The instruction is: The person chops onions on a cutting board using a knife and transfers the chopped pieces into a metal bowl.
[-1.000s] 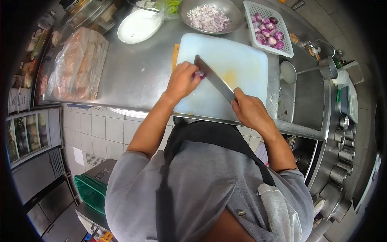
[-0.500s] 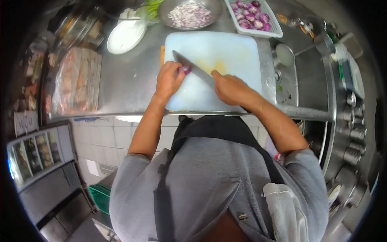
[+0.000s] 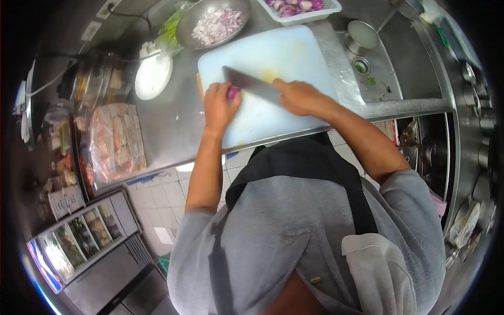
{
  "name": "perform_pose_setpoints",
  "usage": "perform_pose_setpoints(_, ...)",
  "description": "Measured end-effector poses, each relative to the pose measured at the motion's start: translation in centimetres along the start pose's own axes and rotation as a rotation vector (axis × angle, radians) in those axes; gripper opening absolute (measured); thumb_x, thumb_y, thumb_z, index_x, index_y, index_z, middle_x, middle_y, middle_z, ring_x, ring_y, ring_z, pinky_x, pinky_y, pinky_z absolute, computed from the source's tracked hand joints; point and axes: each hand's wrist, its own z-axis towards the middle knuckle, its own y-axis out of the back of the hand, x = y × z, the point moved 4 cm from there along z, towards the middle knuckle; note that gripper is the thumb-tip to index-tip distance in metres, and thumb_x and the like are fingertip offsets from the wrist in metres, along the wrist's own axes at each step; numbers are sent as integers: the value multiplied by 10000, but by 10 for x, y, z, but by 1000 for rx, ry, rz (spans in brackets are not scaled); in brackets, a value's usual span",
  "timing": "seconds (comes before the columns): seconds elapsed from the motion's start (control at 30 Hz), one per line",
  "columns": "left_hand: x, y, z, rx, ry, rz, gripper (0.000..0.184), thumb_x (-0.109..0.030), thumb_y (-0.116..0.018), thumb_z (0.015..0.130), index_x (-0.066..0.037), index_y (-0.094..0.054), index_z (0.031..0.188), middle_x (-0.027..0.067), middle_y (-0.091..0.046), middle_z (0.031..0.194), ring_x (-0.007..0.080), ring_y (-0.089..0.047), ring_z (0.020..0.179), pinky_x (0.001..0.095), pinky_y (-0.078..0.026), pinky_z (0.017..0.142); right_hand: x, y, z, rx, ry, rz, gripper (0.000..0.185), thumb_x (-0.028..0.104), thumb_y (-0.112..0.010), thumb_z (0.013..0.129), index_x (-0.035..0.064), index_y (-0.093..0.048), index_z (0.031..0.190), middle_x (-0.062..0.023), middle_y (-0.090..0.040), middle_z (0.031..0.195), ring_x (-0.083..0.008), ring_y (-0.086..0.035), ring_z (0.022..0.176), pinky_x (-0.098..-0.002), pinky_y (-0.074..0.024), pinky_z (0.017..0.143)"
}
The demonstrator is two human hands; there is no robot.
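Note:
On the white cutting board (image 3: 278,50), my left hand (image 3: 219,106) is closed on a purple onion (image 3: 233,92) near the board's left edge. My right hand (image 3: 300,98) grips the handle of a broad-bladed kitchen knife (image 3: 251,84). The blade slants up and to the left, its tip beyond the onion and its edge close beside it. Whether the blade touches the onion I cannot tell. Most of the handle is hidden inside my right hand.
Behind the board stand a metal bowl (image 3: 185,32) of chopped onion and a white basket (image 3: 310,17) of peeled purple onions. A white plate (image 3: 154,77) and a plastic-wrapped package (image 3: 116,139) lie to the left. The sink (image 3: 386,79) with a metal pot (image 3: 361,38) is on the right.
The head view has turned and shifted, so the counter appears tilted. Both hands keep their holds on the onion and knife, and the onion still sits by the blade.

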Motion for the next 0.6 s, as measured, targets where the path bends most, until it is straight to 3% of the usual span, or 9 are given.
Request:
perform_pose_setpoints(0.07, 1, -6, 3, 62, 54, 55, 414, -213, -858, 814, -34, -725, 1162, 156, -667, 1007, 339, -653, 925, 434, -539, 851, -12, 9, -8, -31, 10, -26, 343, 37, -455, 965, 12, -515, 1301, -315, -719, 1075, -479, -704, 1030, -571, -529, 871)
perform_pose_setpoints(0.17, -4, 9, -4, -55, 139, -87, 342, -202, -852, 845, -36, -734, 1121, 155, -674, 1006, 329, -661, 921, 419, -546, 844, -11, 19, -17, 10, 39, -93, 288, 1, -449, 955, 0, -494, 1240, -316, -715, 1006, -484, -704, 964, -587, -514, 828)
perform_pose_setpoints(0.27, 6, 10, -15, -67, 118, -248, 189, -129, -777, 889, -45, -715, 1046, 161, -678, 991, 379, -640, 953, 474, -513, 858, -10, 10, -21, 24, 83, -115, 251, -8, -459, 954, -10, -488, 1203, -307, -715, 937, -490, -705, 897, -581, -521, 795)
perform_pose_setpoints(0.5, 13, 12, -5, 9, 200, -299, 114, -103, -752, 911, -49, -723, 1007, 161, -684, 997, 391, -651, 953, 465, -520, 847, 45, 43, -19, -21, 244, -326, 203, 10, -489, 958, -1, -485, 1161, -284, -710, 846, -504, -699, 804, -576, -543, 756)
perform_pose_setpoints(0.6, 15, 9, -11, -16, 206, -300, 110, -102, -755, 911, -51, -729, 1005, 156, -687, 1002, 389, -656, 946, 465, -525, 839, 50, 26, -16, -12, 236, -267, 199, 5, -499, 946, 9, -476, 1144, -287, -706, 837, -493, -704, 802, -580, -541, 743)
